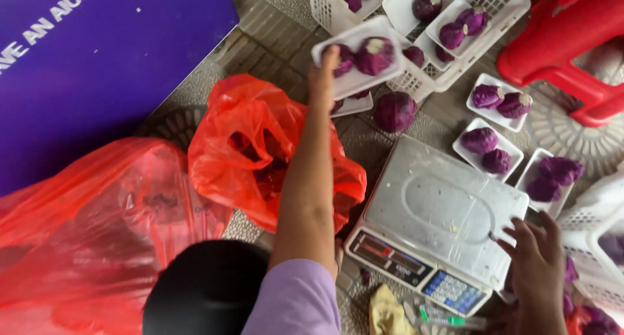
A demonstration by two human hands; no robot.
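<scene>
Head view is looking down at a white foam tray (361,72) carrying two purple cabbage halves (374,55), held out over the ground in front of the white baskets (416,81). The left hand (323,75) is gripping the tray at its near corner, thumb lying over the rim and fingers hidden beneath, so the grip is closed on the tray. The tray is looking thin and light, likely to flex or crack if pinched hard at one corner, while the cabbages are dense and rounded and could roll; a hold further under the middle would probably be steadier. The right hand (536,260) is resting with fingers spread at the near right edge of the scale (435,221), holding nothing. The scale's steel pan is lying bare. Beyond it, three more trays (489,152) with cabbages are sitting on the paving, and one loose cabbage (394,111) is lying beside the baskets. Left of the arm, red plastic bags (250,146) are slumping open, soft and crinkled. A red stool (565,49) is standing at upper right.
</scene>
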